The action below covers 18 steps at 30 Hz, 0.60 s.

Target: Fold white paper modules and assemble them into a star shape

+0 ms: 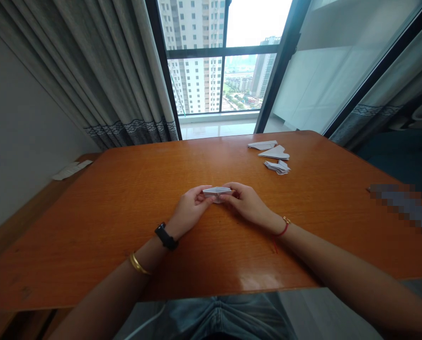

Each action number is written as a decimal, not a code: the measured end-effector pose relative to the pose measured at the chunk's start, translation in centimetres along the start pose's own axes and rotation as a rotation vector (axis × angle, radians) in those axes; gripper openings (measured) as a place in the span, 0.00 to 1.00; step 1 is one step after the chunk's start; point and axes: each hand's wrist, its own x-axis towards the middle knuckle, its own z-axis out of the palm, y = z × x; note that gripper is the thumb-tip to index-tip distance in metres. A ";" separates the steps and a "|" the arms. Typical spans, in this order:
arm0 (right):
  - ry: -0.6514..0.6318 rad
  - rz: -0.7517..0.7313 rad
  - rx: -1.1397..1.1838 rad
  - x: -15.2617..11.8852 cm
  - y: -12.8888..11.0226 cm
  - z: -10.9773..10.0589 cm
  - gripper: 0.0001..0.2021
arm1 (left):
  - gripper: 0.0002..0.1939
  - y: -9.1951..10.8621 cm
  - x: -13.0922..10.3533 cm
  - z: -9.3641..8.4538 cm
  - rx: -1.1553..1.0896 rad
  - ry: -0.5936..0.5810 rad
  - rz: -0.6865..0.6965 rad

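**One folded paper, pinched at both ends**

The left hand and right hand are close together, each closed on an end of the folded paper above the near-middle part of the desk. Its top shows a narrow, pointed opening; whether its underside touches the wood cannot be told. It looks to be in the middle of shaping by the fingers, and thin folds like these would call for a light, even grip.

Three white paper pieces lie loosely grouped toward the far right of the glossy orange-brown desk. Beyond its far edge, a window looks out on tall buildings, with a grey curtain at its left.
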 end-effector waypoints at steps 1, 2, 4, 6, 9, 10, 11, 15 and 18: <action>-0.001 0.002 0.004 0.0 0.0 0.0 0.14 | 0.20 0.0 0.0 0.0 0.024 0.021 0.018; 0.000 0.006 0.005 0.0 0.0 0.1 0.18 | 0.19 -0.1 0.0 0.0 0.058 0.035 0.035; 0.006 0.015 0.009 0.0 0.1 0.1 0.23 | 0.16 -0.3 0.0 -0.2 0.131 0.040 0.068; 0.000 0.015 0.043 0.0 0.1 0.2 0.20 | 0.14 -0.5 0.0 -0.4 0.176 0.034 0.083; -0.003 0.011 0.091 0.1 0.3 0.3 0.16 | 0.13 -0.6 0.0 -0.5 0.175 0.046 0.075; 0.001 0.009 0.095 0.1 0.4 0.3 0.17 | 0.12 -0.6 0.0 -0.4 0.159 0.045 0.069; 0.005 0.007 0.094 0.1 0.5 0.3 0.17 | 0.12 -0.6 0.0 -0.4 0.141 0.039 0.064; 0.002 -0.004 0.083 0.3 0.7 0.2 0.13 | 0.16 -0.2 0.0 -0.2 0.065 0.027 0.046; -0.001 0.001 0.069 0.2 0.7 0.3 0.11 | 0.20 0.1 -0.1 -0.1 0.038 0.055 0.011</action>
